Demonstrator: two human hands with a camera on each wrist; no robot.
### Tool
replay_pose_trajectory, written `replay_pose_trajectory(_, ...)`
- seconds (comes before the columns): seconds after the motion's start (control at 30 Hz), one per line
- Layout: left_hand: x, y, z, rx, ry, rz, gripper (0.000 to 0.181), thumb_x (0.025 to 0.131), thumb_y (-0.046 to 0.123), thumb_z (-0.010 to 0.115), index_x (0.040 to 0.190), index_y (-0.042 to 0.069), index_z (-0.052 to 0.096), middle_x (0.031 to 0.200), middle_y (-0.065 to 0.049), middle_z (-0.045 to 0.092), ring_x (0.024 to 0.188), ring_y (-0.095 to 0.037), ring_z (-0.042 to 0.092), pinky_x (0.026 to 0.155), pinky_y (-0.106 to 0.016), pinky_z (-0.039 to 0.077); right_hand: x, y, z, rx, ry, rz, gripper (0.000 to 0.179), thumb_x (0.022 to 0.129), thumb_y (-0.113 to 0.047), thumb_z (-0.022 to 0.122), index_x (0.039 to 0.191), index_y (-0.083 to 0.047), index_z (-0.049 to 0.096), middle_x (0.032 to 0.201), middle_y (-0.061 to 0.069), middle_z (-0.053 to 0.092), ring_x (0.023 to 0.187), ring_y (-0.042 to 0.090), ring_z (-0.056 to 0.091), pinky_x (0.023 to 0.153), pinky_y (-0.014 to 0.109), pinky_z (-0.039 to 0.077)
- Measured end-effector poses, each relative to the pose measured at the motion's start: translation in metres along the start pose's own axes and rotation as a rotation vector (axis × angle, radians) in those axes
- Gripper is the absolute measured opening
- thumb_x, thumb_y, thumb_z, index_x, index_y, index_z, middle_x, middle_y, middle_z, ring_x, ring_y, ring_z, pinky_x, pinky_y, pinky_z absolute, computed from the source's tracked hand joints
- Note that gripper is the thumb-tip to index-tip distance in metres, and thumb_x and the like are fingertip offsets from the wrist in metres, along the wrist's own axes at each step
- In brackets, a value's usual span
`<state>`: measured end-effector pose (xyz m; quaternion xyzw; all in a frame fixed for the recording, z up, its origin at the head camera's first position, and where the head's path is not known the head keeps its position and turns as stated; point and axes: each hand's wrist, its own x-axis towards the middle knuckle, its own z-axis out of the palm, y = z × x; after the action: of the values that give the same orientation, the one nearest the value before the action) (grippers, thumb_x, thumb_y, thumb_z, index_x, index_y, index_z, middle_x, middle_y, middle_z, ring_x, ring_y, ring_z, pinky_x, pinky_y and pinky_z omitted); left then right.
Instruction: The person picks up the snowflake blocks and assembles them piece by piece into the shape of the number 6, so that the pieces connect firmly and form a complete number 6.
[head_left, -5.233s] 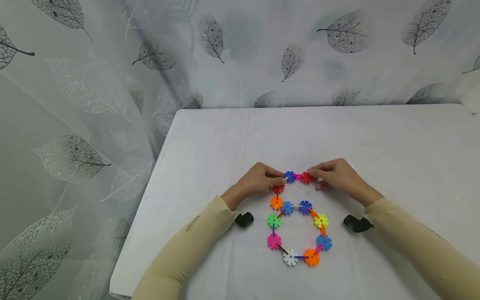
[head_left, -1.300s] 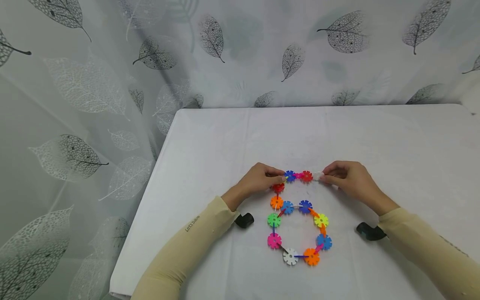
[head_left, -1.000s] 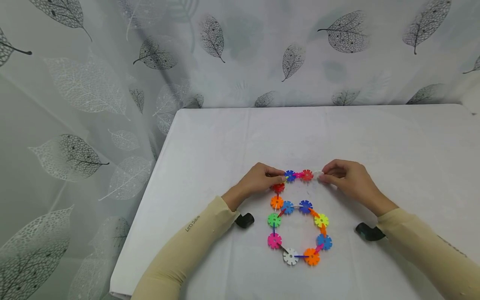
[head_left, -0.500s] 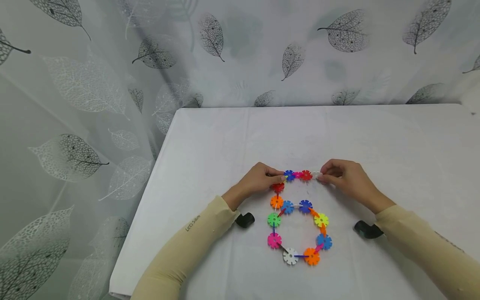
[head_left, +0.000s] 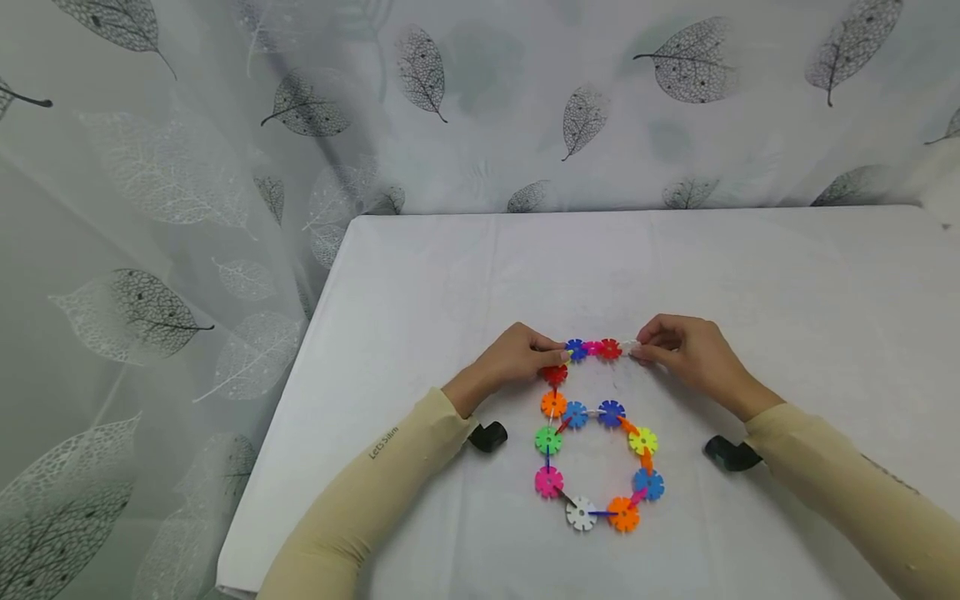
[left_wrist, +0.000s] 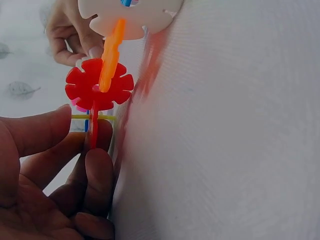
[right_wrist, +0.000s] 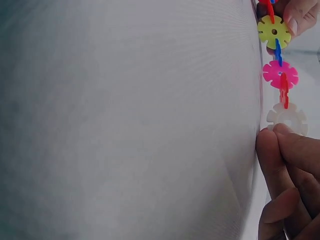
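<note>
Interlocking plastic discs with notched edges form a figure on the table: a closed ring below and an open arm curving up at the left. My left hand (head_left: 517,357) pinches the yellow disc (right_wrist: 274,32), between the red disc (head_left: 555,375) and the dark blue disc (head_left: 576,349). From there the chain runs right through a pink disc (right_wrist: 280,74) and another red disc (head_left: 609,349). At its right end is a white disc (right_wrist: 287,117), pinched between thumb and forefinger of my right hand (head_left: 684,350). The white disc meets the red one's edge.
The ring below includes a green disc (head_left: 548,440), a lower white disc (head_left: 581,513) and a yellow-green disc (head_left: 642,442). Black wrist cameras stick out under both sleeves. The white-covered table (head_left: 420,283) ends at a leaf-patterned curtain (head_left: 480,100) behind and left.
The right hand has gone from the red disc to holding a white disc at the chain's right end. Lately it shifts slightly left and away, nudging the top row. The left hand stays nearly still.
</note>
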<state>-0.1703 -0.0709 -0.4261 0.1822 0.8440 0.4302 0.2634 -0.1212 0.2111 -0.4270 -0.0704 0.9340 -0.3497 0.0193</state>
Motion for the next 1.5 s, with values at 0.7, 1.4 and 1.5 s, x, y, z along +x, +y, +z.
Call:
replay_pose_trajectory(0.7, -0.002, -0.005, -0.001, -0.023, -0.008, -0.013, 0.032, 0.095, 0.034, 0.072, 0.121, 0.014, 0.077, 0.087, 0.008, 0.073, 0.078, -0.011, 0.056, 0.062, -0.023, 0.04, -0.007, -0.002, -0.003, 0.0, -0.028, 0.029, 0.021, 0.088, -0.024, 0.082, 0.104, -0.012, 0.079, 0.101, 0.005, 0.074, 0.087, 0.024, 0.069, 0.064, 0.028, 0.054)
replay_pose_trajectory(1.4, -0.004, -0.002, -0.016, -0.102, 0.091, -0.055, 0.057, 0.097, 0.065, 0.052, 0.108, 0.014, 0.077, 0.093, -0.002, 0.07, 0.087, -0.021, 0.06, 0.075, -0.035, 0.045, -0.013, -0.004, -0.03, -0.056, -0.051, 0.044, 0.041, 0.089, -0.039, 0.079, 0.119, -0.011, 0.073, 0.092, 0.002, 0.069, 0.085, 0.022, 0.066, 0.067, 0.03, 0.053)
replay_pose_trajectory(1.5, -0.004, 0.003, -0.025, -0.102, 0.133, -0.059, 0.062, 0.096, 0.067, 0.051, 0.116, 0.013, 0.075, 0.103, 0.0, 0.07, 0.092, -0.02, 0.061, 0.077, -0.037, 0.047, -0.015, -0.008, -0.039, -0.049, -0.014, 0.026, 0.04, 0.091, -0.038, 0.077, 0.12, -0.011, 0.073, 0.096, 0.004, 0.07, 0.084, 0.022, 0.067, 0.066, 0.029, 0.052)
